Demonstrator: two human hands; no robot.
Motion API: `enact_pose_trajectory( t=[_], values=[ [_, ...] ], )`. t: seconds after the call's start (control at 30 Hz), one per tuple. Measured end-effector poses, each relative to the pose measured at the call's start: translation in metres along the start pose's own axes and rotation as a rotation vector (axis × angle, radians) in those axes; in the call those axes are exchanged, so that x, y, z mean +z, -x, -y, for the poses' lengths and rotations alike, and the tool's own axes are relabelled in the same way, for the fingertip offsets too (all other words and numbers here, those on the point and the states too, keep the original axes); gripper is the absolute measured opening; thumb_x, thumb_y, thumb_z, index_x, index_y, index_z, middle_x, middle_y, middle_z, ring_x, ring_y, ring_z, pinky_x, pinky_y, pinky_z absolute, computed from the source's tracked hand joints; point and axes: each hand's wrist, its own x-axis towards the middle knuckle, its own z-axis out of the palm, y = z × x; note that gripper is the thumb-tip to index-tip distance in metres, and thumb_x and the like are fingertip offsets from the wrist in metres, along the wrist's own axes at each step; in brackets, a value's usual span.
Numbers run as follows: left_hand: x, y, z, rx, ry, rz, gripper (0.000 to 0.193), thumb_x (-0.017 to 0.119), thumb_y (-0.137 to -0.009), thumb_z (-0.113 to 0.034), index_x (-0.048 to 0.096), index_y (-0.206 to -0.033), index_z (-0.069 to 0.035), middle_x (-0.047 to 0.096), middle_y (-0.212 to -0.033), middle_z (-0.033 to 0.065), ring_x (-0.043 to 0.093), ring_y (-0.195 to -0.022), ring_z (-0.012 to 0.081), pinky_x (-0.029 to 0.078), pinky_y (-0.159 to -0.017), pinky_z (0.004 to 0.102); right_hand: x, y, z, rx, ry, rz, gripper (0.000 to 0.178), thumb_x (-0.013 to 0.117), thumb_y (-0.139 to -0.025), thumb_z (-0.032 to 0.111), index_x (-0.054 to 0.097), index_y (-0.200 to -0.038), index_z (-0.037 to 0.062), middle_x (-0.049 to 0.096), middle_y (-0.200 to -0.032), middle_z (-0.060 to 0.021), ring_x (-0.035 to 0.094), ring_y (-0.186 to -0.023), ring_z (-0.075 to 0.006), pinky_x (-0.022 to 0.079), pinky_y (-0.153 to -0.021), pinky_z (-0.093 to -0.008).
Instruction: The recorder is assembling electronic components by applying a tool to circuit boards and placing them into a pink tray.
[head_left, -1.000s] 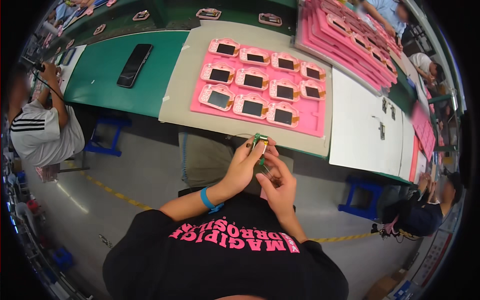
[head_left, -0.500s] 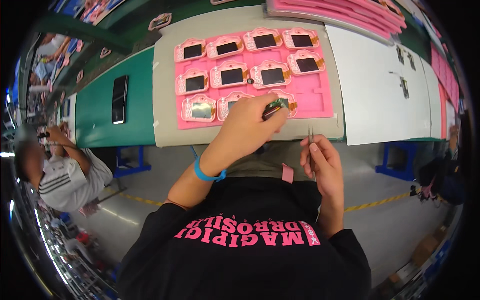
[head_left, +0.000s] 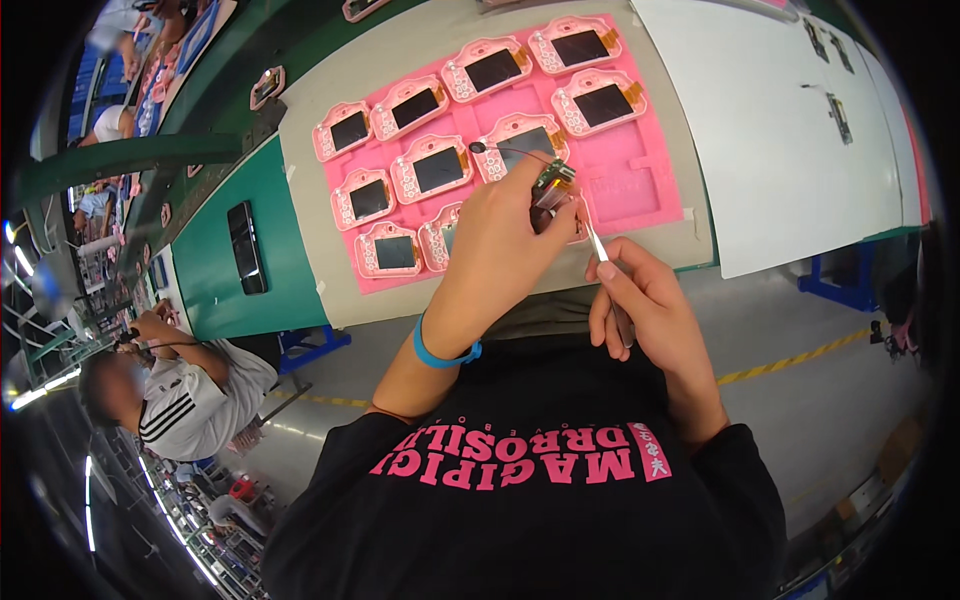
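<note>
My left hand [head_left: 500,235], with a blue band at the wrist, pinches a small green circuit board [head_left: 553,178] above the pink foam tray [head_left: 650,205]. A thin wire leads from the board toward a small round black part [head_left: 477,148] over one casing. In my right hand [head_left: 648,300] are metal tweezers [head_left: 597,242], their tips up close to the board and my left fingertips; contact cannot be made out. Several pink casings with dark screens [head_left: 432,168] lie in rows in the tray. My left hand partly hides those in the near row.
To the left, a black phone [head_left: 246,250] lies on a green mat [head_left: 205,285]. Several small boards [head_left: 838,118] rest on a white sheet [head_left: 740,150] at right. Another person [head_left: 200,385] works at far left.
The view has turned somewhat. My right hand has brought the tweezers up to the board, where before they were apart. The board is still in my left hand, tilted differently.
</note>
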Motion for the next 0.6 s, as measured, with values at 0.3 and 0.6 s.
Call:
enact_pose_trajectory(
  t=[0.3,0.6],
  values=[
    [-0.006,0.003,-0.01,-0.052,0.043,0.007,0.036,0.076,-0.09,-0.012,0.068,-0.123,0.002,0.076,-0.09,0.0039,0.062,-0.071,0.0109,0.048,-0.061,0.0239,0.006,0.0,0.004,0.025,-0.009,0.023,0.018,0.048,-0.117,0.02,0.054,-0.113,0.0035,0.064,-0.06,-0.0105,0.044,-0.036,-0.0129,0.033,-0.039,-0.0232],
    [-0.005,0.004,-0.005,-0.05,0.08,0.008,0.034,0.075,-0.09,-0.01,0.067,-0.121,0.001,0.076,-0.089,0.0032,0.062,-0.072,0.01,0.047,-0.062,0.0226,0.008,-0.003,0.0,0.021,-0.031,0.015,0.018,0.047,-0.117,0.019,0.054,-0.11,0.0039,0.062,-0.057,-0.0091,0.039,-0.034,-0.0124,0.031,-0.038,-0.0233]
  ],
)
